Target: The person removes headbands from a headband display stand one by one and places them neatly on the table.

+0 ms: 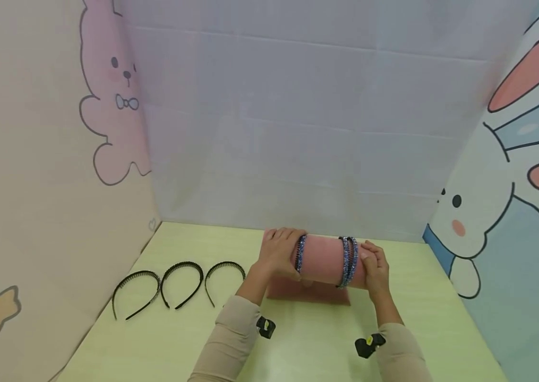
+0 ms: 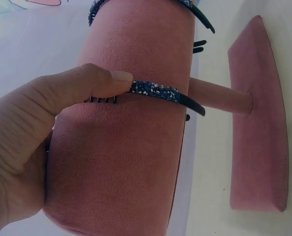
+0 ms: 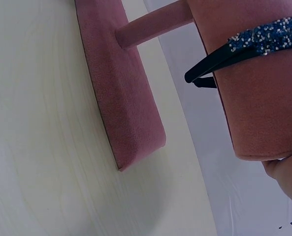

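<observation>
A pink velvety headband stand has a horizontal roll on a short post above a long base. My left hand is at the roll's left end, its thumb on a headband with blue glitter and black teeth; its other fingers reach over the far side, partly hidden. Toward the right end, several more blue glittery headbands sit close together around the roll. My right hand grips the roll's right end, beyond those headbands. In the right wrist view only a bit of that hand shows.
Three black toothed headbands lie in a row on the pale yellow table, left of the stand. A grey-white backdrop rises behind the table. Side panels carry cartoon rabbits.
</observation>
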Demonstrator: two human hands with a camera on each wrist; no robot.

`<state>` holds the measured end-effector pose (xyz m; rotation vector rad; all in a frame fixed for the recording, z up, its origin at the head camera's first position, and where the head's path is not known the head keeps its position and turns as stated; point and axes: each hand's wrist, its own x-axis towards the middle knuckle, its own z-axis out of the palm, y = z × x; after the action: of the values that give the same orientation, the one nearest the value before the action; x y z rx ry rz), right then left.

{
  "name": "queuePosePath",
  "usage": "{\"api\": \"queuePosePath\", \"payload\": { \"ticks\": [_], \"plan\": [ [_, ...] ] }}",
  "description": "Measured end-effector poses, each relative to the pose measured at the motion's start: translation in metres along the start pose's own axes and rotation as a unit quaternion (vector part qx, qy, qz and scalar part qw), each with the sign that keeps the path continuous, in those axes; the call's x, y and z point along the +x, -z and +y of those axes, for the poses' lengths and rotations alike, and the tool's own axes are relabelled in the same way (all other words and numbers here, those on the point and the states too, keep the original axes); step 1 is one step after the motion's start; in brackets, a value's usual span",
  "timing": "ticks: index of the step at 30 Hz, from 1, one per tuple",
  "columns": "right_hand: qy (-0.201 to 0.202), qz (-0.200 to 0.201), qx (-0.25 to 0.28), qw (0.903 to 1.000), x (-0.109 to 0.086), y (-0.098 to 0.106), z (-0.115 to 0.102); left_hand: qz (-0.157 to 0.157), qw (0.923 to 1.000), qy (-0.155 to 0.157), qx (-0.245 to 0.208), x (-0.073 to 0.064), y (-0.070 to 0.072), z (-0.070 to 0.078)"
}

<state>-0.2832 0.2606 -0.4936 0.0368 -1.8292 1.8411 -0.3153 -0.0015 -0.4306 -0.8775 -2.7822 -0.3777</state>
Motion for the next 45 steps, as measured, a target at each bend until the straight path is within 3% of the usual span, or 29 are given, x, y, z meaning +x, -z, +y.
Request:
{"api": "queuePosePath", "payload": {
  "ticks": [7, 15, 23, 34, 42, 45],
  "plan": [
    [-0.017, -0.003, -0.005, 0.9998, 0.000, 0.002, 0.000, 0.021, 0.9995, -0.013, 0.018, -0.002, -0.002, -0.004],
    [-0.018, -0.003, -0.012, 0.9998, -0.002, 0.001, -0.004, 0.023, 0.9997, 0.004, 0.008, -0.006, 0.002, -0.012],
    [-0.016, -0.002, -0.011, 0.9998, -0.002, 0.003, 0.000, 0.005, 0.9974, 0.030, -0.065, -0.010, 0.002, -0.025],
    [-0.028, -0.002, -0.017, 0.9995, -0.003, 0.001, -0.003, 0.009, 0.9944, 0.034, -0.100, -0.019, 0.004, -0.043],
    [-0.017, -0.006, -0.016, 0.9997, -0.009, -0.003, -0.026, 0.014, 0.9878, 0.045, -0.148, -0.027, 0.004, -0.055],
    [-0.017, -0.006, -0.014, 0.9997, -0.006, -0.002, -0.020, 0.016, 0.9855, 0.050, -0.161, -0.029, 0.004, -0.059]
  ]
}}
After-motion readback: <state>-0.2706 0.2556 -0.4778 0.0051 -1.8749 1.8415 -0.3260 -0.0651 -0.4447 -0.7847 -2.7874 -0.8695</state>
